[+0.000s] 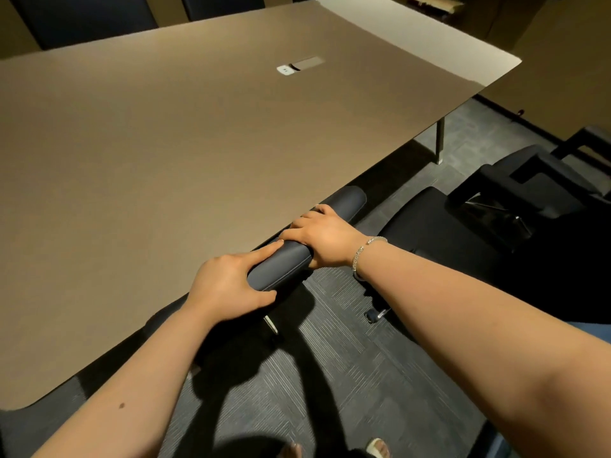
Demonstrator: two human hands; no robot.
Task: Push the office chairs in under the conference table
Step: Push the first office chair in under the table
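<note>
Dark padded chair backrest (297,239) gripped by left hand (228,289) and right hand (325,238), fingers (264,251) wrapped round; push evenly, square to tabletop (165,143), until it's tucked under.

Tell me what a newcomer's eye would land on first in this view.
First, the two hands at centre: the left hand and right hand both grip the padded top of a dark chair back, pressed against the table's near edge. Next, the broad brown table filling the upper left, bare but for a small power socket near its middle. To the right, another chair stands out from the table on the carpet.
</note>
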